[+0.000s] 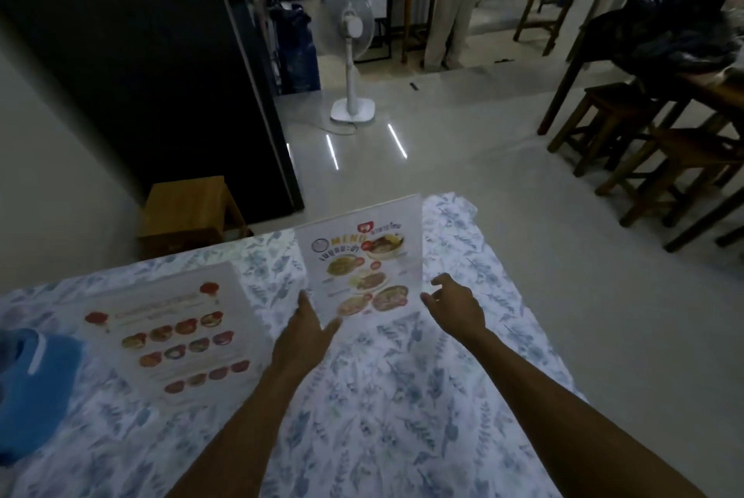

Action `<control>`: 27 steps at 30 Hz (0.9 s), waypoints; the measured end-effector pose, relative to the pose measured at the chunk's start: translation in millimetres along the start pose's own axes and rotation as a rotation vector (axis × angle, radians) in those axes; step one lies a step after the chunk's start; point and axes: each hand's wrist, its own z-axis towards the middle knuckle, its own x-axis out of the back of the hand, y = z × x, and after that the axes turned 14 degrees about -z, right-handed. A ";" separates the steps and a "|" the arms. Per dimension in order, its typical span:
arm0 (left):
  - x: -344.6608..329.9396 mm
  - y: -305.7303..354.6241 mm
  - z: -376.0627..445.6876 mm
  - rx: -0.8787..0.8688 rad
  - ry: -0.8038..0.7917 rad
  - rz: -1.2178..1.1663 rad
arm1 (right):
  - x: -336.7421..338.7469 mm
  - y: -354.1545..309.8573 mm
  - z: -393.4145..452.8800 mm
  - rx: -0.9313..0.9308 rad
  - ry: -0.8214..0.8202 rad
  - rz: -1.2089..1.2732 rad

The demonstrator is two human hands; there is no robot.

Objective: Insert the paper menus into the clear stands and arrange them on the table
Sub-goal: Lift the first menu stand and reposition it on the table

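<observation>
A clear stand holding a paper menu [362, 260] with food pictures stands upright near the far edge of the table [402, 397], which has a blue leaf-pattern cloth. My left hand [306, 336] is at the stand's lower left corner, fingers spread and touching its front edge. My right hand [455, 304] hovers just right of the stand's base, fingers apart, holding nothing. A second menu [173, 332] with rows of red dishes lies to the left; whether it is inside a stand is unclear.
A blue cloth item [32, 389] lies at the table's left edge. A wooden stool [189, 211] stands beyond the table. Farther off are a white floor fan [354, 54], a standing person [455, 2], and dark wooden stools and a table [664, 143] at right.
</observation>
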 end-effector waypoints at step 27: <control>-62.2 118.3 147.5 -0.191 0.074 0.043 | 71.2 64.0 155.9 0.143 0.047 -0.120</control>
